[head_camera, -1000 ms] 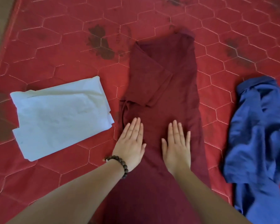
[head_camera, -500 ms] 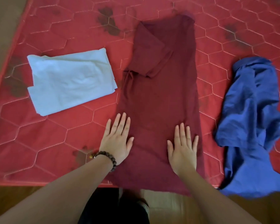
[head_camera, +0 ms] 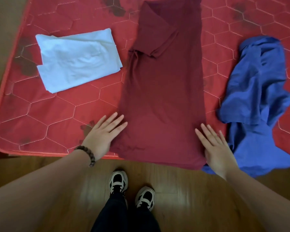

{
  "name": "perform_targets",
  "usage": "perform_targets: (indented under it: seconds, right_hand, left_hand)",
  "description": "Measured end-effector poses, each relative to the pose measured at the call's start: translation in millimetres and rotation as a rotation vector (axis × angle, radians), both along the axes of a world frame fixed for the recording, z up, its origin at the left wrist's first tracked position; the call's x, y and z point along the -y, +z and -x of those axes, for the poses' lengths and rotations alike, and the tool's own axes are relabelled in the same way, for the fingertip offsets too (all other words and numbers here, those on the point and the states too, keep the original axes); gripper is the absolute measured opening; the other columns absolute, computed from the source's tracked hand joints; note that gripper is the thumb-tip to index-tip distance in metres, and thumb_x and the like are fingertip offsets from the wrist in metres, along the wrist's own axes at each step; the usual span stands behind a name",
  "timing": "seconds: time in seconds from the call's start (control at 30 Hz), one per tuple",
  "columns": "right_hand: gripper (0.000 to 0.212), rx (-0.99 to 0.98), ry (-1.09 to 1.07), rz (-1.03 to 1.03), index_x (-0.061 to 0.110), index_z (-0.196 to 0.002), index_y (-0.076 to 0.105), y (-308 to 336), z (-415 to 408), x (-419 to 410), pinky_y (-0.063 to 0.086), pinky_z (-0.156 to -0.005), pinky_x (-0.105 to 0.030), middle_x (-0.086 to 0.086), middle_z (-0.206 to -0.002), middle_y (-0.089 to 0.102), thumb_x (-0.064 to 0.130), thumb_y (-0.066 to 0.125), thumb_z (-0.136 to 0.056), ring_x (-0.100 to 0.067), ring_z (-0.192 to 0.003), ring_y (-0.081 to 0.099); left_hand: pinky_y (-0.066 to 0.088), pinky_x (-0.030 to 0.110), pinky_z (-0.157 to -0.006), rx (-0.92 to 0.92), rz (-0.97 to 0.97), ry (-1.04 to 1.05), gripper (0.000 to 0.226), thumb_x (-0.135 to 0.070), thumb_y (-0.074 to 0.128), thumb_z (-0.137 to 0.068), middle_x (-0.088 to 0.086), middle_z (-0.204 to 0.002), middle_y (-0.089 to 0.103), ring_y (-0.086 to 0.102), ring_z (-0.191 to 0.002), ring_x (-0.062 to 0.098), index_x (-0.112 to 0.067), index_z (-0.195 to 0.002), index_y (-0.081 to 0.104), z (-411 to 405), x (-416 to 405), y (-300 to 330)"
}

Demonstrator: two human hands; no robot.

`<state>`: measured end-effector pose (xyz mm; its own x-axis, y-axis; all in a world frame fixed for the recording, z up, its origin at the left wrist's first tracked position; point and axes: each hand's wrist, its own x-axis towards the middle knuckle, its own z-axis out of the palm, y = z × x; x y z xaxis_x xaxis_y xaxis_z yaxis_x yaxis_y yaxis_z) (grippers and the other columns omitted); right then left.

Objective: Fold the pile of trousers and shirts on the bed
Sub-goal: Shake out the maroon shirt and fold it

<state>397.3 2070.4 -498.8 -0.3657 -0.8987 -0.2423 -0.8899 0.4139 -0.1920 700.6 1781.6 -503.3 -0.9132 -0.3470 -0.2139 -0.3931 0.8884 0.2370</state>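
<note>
Maroon shirt (head_camera: 162,97) is flanked by flat, empty left hand (head_camera: 104,136) and right hand (head_camera: 216,148); blue shirt (head_camera: 258,97) under right palm could get dragged along.

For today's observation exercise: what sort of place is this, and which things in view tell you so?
Probably a bedroom at home: a bare red quilted mattress sits beside a wooden floor, with garments laid out on it, a folded pale blue garment, a maroon shirt and a crumpled blue shirt.
</note>
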Motion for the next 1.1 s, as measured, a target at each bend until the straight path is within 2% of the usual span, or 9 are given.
perform_targets:
  seconds: [0.17, 0.3, 0.43, 0.57, 0.63, 0.73, 0.87, 1.0, 1.1]
  right_hand:
    - [0.088, 0.009, 0.096, -0.088, 0.033, -0.151, 0.017, 7.3, 12.7, -4.7, 0.009, -0.12, -0.049, 0.003, -0.161, 0.008, -0.007, 0.056, -0.083, -0.019, -0.149, 0.004]
    - [0.083, 0.013, 0.241, -0.016, 0.027, -0.146, 0.04, 5.3, 3.9, 12.9, 0.01, -0.118, -0.051, 0.0, -0.157, 0.024, -0.01, 0.061, -0.075, -0.024, -0.147, 0.014]
    - [0.063, 0.142, 0.17, 0.075, 0.015, -0.123, 0.066, 9.9, 3.7, 30.8, 0.013, -0.117, -0.049, -0.006, -0.141, 0.051, -0.017, 0.063, -0.069, -0.029, -0.139, 0.037]
    - [0.049, 0.426, -0.086, 0.088, 0.005, -0.105, 0.073, 30.6, 13.1, 57.9, 0.015, -0.118, -0.03, -0.007, -0.111, 0.071, -0.022, 0.05, -0.071, -0.022, -0.112, 0.062]
    - [0.037, 0.602, -0.198, 0.083, 0.009, -0.093, 0.075, 48.5, 24.5, 80.1, 0.033, -0.106, -0.02, -0.003, -0.093, 0.074, -0.016, 0.052, -0.078, -0.015, -0.09, 0.066]
    - [0.021, 0.884, -0.37, 0.079, 0.01, -0.078, 0.072, 63.9, 58.2, 127.0, 0.046, -0.067, -0.023, -0.003, -0.074, 0.066, -0.005, 0.06, -0.085, -0.011, -0.07, 0.058]
    - [0.013, 1.262, -0.844, 0.199, 0.003, -0.089, 0.075, 53.8, 103.6, 188.2, 0.056, -0.06, -0.029, -0.01, -0.079, 0.073, 0.008, 0.063, -0.086, -0.02, -0.067, 0.068]
    - [0.034, 1.163, -1.203, 0.071, 0.011, -0.104, 0.064, 12.6, 119.5, 206.0, 0.052, -0.089, -0.042, -0.011, -0.099, 0.069, 0.039, 0.067, -0.087, -0.025, -0.089, 0.066]
    - [0.057, 1.064, -1.331, 0.077, 0.013, -0.115, 0.061, -3.0, 119.4, 199.8, 0.046, -0.099, -0.044, -0.006, -0.107, 0.065, 0.054, 0.072, -0.077, -0.026, -0.101, 0.062]
  left_hand:
    - [-0.007, 0.039, -0.118, 0.055, -0.028, -0.131, 0.091, 0.006, 0.054, -0.081, -0.007, -0.159, -0.005, -0.019, -0.145, 0.017, -0.038, -0.15, 0.013, 6.9, 4.5, -2.6]
    - [-0.02, 0.034, -0.114, 0.041, -0.064, -0.23, 0.089, 0.006, 0.057, -0.078, -0.008, -0.159, 0.0, -0.023, -0.143, 0.013, -0.04, -0.147, 0.025, 33.2, -9.7, -3.3]
    - [-0.023, 0.027, -0.112, -0.002, -0.145, -0.149, 0.064, -0.002, 0.064, -0.079, -0.007, -0.153, 0.03, 0.007, -0.145, 0.006, -0.031, -0.135, 0.052, 53.2, -8.0, 6.8]
    - [0.014, 0.031, -0.12, -0.03, -0.466, 0.075, 0.037, 0.001, 0.06, -0.082, -0.001, -0.125, 0.064, 0.048, -0.129, 0.013, -0.019, -0.111, 0.069, 75.0, 8.2, 32.0]
    - [0.045, 0.031, -0.097, -0.063, -0.628, 0.209, 0.033, 0.003, 0.059, -0.081, -0.007, -0.097, 0.073, 0.064, -0.1, 0.006, -0.023, -0.095, 0.074, 90.0, 26.7, 49.4]
    - [0.046, 0.025, -0.069, -0.087, -0.785, 0.322, 0.033, 0.003, 0.061, -0.08, -0.014, -0.067, 0.065, 0.057, -0.065, 0.0, -0.028, -0.074, 0.072, 125.7, 71.6, 64.6]
    - [0.049, 0.035, -0.09, -0.358, -1.049, 0.703, 0.009, -0.013, 0.071, -0.084, 0.005, -0.094, 0.069, 0.063, -0.089, 0.02, -0.01, -0.093, 0.072, 175.8, 126.2, 50.2]
    - [0.049, 0.047, -0.098, -0.327, -1.14, 0.958, 0.031, -0.029, 0.067, -0.088, 0.01, -0.112, 0.069, 0.065, -0.105, 0.027, -0.013, -0.114, 0.063, 193.8, 142.2, 15.5]
    - [0.049, 0.045, -0.097, -0.37, -1.02, 1.014, 0.019, -0.028, 0.059, -0.092, 0.005, -0.109, 0.067, 0.064, -0.103, 0.023, -0.023, -0.11, 0.059, 186.5, 140.1, 5.2]
